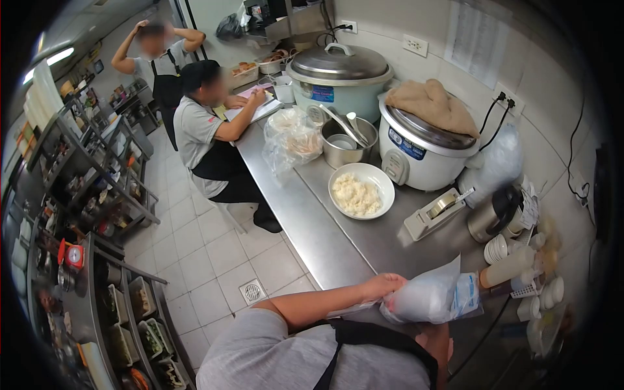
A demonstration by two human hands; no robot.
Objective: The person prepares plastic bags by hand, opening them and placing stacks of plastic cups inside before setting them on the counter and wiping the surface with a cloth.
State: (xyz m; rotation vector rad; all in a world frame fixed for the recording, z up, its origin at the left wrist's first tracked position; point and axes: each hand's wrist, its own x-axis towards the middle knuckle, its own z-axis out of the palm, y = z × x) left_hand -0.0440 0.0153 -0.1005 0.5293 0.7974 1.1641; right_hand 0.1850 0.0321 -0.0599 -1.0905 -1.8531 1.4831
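Observation:
A bundle of clear plastic bags (pixel 422 296) with a blue-and-white printed label lies at the near edge of the steel counter. My left hand (pixel 385 286) reaches across from the left, its fingers closed on the bundle's left side. Under the near right side of the plastic is my right hand (pixel 437 341); its fingers are mostly hidden. Farther along the counter stands a white bowl of rice (pixel 359 192). To the right of the bowl sits a tape dispenser (pixel 434 214).
Two rice cookers (pixel 338 81) line the wall, one topped by a brown cloth (pixel 432 110). Beside them are a steel pot (pixel 349 146) and a filled plastic bag (pixel 292 140). A kettle (pixel 491 214) and squeeze bottles (pixel 510 268) stand right. A seated co-worker (pixel 201 130) writes; another stands behind.

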